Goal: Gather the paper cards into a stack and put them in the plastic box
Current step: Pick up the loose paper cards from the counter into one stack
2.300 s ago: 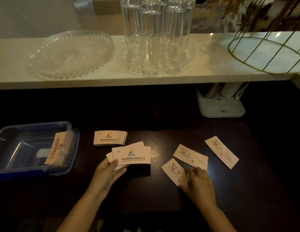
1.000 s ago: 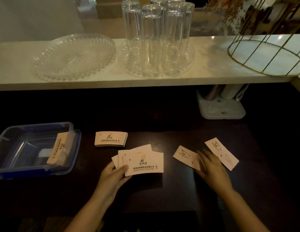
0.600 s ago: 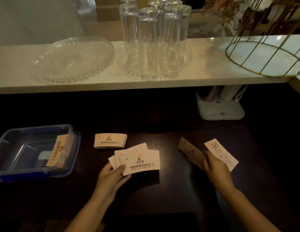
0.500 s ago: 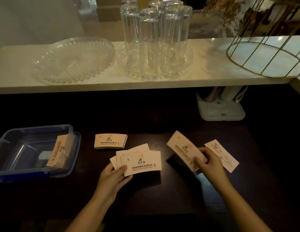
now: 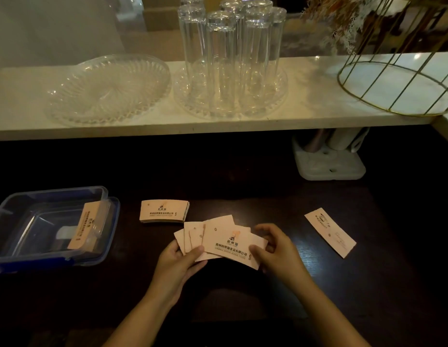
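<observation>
1. I see both hands on the fanned cards [image 5: 225, 242]: my left hand [image 5: 179, 265] pinches their left end, my right hand [image 5: 278, 249] has its grip closed on the right end of the top card.
2. The one loose card [image 5: 329, 231] lies flat on the tabletop [image 5: 243, 186] well to the right, long axis running diagonally away toward the upper left. The right hand is nearer, with bare surface between.
3. A squared stack [image 5: 164, 211] sits just beyond the fan, to its left.
4. The plastic box [image 5: 110, 221] stands at far left, on the left hand's side, one card [image 5: 86, 227] leaning inside its right wall.
5. The glassware on the shelf is well clear.
</observation>
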Demonstrator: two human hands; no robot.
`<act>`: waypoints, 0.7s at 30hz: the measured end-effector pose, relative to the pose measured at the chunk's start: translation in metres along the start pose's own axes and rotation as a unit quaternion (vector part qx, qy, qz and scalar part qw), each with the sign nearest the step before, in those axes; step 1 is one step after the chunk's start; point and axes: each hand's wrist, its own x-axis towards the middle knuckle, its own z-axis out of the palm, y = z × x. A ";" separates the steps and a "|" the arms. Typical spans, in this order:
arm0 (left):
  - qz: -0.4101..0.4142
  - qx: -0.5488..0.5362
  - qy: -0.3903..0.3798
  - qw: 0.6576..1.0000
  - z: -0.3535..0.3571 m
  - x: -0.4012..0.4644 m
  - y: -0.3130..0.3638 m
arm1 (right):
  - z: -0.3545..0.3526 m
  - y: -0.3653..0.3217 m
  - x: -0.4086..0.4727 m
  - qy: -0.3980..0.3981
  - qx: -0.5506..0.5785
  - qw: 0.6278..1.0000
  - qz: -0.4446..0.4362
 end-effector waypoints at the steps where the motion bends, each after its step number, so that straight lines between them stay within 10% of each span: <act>1: -0.002 0.005 -0.004 1.000 0.001 0.000 -0.002 | -0.001 0.001 -0.001 -0.006 0.002 1.000 0.002; 6: -0.002 0.013 -0.010 1.000 0.005 -0.001 -0.010 | -0.007 0.009 -0.002 0.004 -0.057 0.998 -0.015; 11: -0.003 -0.013 0.007 1.000 -0.001 0.002 -0.007 | -0.075 0.056 0.015 0.209 -0.314 0.926 -0.013; 15: -0.002 -0.047 0.030 0.998 -0.006 0.004 -0.003 | -0.120 0.096 0.012 0.158 -0.444 0.870 0.143; 21: 0.008 -0.061 0.042 0.997 -0.010 0.008 -0.001 | -0.122 0.105 0.011 0.107 -0.568 0.812 0.076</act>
